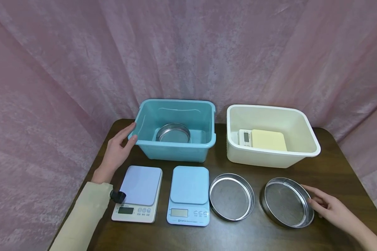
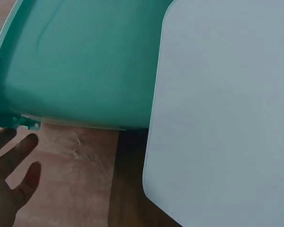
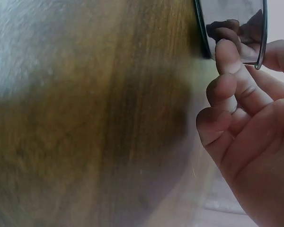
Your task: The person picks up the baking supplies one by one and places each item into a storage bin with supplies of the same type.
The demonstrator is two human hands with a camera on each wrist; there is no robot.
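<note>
My left hand [image 1: 117, 150] reaches to the left rim of the blue plastic basin [image 1: 176, 150], fingers loosely extended; in the left wrist view its fingertips [image 2: 26, 142] are beside the basin's corner. A round metal sieve [image 1: 173, 134] lies inside that basin. At the right, my right hand [image 1: 328, 207] pinches the rim of another round sieve [image 1: 287, 202], thumb at the rim and fingers against its outer wall [image 3: 234, 16]. A third sieve [image 1: 231, 197] lies flat to its left. The white kitchen scale [image 1: 138, 188] is nearest my left forearm, with a blue scale [image 1: 189, 188] beside it.
A cream basin [image 1: 270, 158] stands at the back right, holding a yellow-topped scale [image 1: 268, 139]. All of this is on a dark wooden table [image 1: 220, 237]. A pink curtain [image 1: 188, 52] hangs behind the table.
</note>
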